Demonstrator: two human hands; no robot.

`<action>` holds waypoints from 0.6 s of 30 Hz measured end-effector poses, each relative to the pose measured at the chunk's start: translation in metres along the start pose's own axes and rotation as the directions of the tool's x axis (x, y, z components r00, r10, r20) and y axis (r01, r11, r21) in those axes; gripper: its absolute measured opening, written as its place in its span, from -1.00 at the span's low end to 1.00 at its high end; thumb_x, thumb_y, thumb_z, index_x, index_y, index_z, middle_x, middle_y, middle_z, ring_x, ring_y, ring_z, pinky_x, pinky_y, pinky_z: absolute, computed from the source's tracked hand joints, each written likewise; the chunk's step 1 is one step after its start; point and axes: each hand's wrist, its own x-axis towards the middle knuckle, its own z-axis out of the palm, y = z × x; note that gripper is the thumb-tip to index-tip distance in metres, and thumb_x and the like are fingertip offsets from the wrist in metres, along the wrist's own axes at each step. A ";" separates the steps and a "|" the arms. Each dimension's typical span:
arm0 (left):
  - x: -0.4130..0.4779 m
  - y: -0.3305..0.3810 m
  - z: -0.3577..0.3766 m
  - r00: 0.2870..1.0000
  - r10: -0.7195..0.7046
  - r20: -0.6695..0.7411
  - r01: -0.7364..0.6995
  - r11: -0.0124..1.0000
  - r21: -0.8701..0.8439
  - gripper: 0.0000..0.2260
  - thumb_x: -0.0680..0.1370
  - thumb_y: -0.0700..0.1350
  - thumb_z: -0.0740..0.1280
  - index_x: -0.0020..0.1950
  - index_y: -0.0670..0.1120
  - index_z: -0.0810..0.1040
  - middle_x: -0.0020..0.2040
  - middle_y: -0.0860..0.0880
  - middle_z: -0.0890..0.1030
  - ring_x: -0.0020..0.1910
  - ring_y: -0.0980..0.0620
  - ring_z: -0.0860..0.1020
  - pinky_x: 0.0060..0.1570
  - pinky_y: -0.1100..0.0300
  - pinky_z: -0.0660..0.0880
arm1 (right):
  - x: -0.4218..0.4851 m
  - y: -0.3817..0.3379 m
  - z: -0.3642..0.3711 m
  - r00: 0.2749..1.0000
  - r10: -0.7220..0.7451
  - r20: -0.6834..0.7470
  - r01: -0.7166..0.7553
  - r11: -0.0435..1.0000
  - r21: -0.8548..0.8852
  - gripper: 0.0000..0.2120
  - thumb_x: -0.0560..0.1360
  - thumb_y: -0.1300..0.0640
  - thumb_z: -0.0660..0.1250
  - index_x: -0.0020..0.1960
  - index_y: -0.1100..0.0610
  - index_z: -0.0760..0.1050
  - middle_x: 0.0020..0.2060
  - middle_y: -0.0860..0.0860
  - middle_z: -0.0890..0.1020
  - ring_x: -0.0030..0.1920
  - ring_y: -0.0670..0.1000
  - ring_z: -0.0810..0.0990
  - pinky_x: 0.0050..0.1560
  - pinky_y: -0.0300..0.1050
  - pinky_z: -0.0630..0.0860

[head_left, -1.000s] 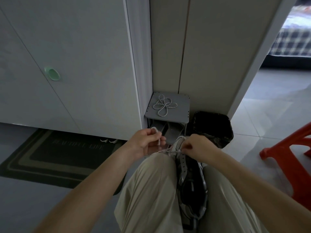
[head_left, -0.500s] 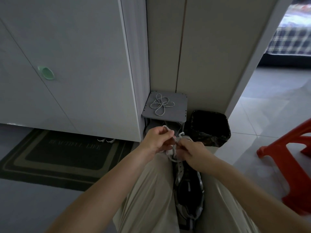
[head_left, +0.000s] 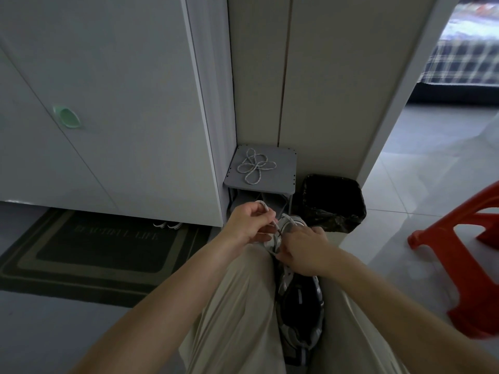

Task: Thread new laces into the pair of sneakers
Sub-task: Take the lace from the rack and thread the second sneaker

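A grey, black and white sneaker [head_left: 299,306] lies wedged between my knees, toe pointing away from me. My left hand [head_left: 249,225] pinches a white lace [head_left: 266,209] that loops over its knuckles, its end pointing down at the shoe's front eyelets. My right hand [head_left: 302,249] grips the sneaker's upper at the front, fingers curled over the eyelet row and hiding it. A second white lace [head_left: 255,166] lies coiled in loops on top of a small grey rack [head_left: 283,168] against the wall.
A black bin [head_left: 333,203] stands right of the rack. A red plastic stool [head_left: 469,255] is on the tiled floor at right. A dark doormat [head_left: 102,247] lies at left beneath white cabinet doors, with another pair of shoes [head_left: 167,225] under them.
My hands came together over the shoe's front; the left hand brought the lace end in from the left, and the right hand slid down onto the eyelets.
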 end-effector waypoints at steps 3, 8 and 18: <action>-0.001 0.000 -0.005 1.000 -0.007 -0.022 0.007 1.000 0.018 -0.89 0.55 -0.19 0.34 0.01 -0.23 0.55 -0.16 -0.11 0.67 -0.27 0.03 0.63 0.00 -0.09 0.57 | -0.010 0.009 -0.005 0.997 -0.076 -0.004 0.076 0.991 0.111 -0.79 0.58 -0.10 0.12 0.01 0.00 0.43 0.06 -0.02 0.47 0.19 0.03 0.41 0.32 0.04 0.17; -0.002 -0.001 -0.006 1.000 -0.010 -0.013 0.010 1.000 0.029 -0.91 0.55 -0.17 0.35 -0.01 -0.19 0.56 -0.15 -0.10 0.66 -0.29 0.05 0.62 -0.19 0.08 0.57 | -0.041 0.034 -0.002 0.979 -0.187 -0.082 0.197 0.755 0.625 -0.81 0.55 0.01 0.26 -0.23 -0.02 0.38 -0.36 -0.06 0.50 -0.31 -0.03 0.49 -0.12 -0.10 0.42; -0.006 0.005 0.000 1.000 0.005 0.011 -0.005 0.999 0.035 -0.89 0.55 -0.16 0.34 -0.01 -0.20 0.55 -0.16 -0.11 0.66 -0.30 0.04 0.63 -0.17 0.06 0.55 | -0.104 0.072 -0.044 0.998 -0.020 -0.058 0.053 0.765 0.642 -0.87 0.42 -0.08 0.39 -0.13 -0.05 0.64 -0.45 0.06 0.61 -0.42 -0.07 0.59 -0.30 -0.30 0.52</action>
